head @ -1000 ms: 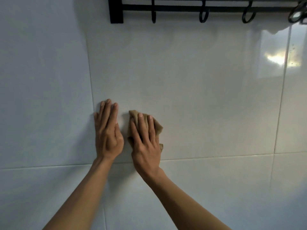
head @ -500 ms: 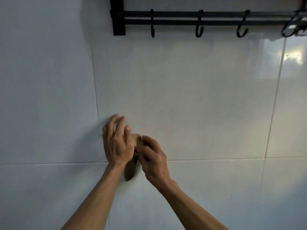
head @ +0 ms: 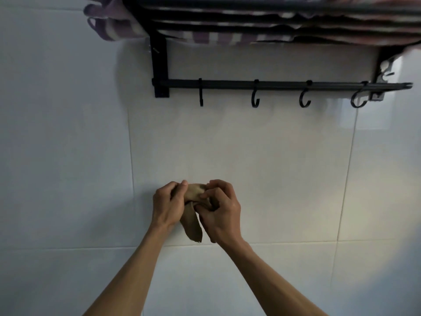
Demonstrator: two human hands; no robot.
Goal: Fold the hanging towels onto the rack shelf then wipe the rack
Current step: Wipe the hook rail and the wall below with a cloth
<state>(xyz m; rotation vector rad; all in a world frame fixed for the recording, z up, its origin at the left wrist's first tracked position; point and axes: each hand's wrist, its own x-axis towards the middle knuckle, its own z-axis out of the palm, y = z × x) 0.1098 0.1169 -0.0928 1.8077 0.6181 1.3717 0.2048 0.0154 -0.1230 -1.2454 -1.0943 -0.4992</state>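
Both hands have come off the wall and now bunch the brown cloth (head: 193, 209) between them at lower centre of the frame; a second ago the left lay flat on the tile and the right pressed the cloth flat. View has tilted up, so the whole rack (head: 273, 84) shows now. Left hand (head: 167, 205) curls its fingers round the cloth's left side. Right hand (head: 222, 210) pinches the right side, fingers bent. Cloth tail hangs down between the wrists. Black rack across the top of frame, four hooks (head: 255, 99) on its lower bar. Striped towels (head: 118, 26) lie folded on the shelf, upper left to upper right. White tiled wall (head: 273, 156) behind everything.
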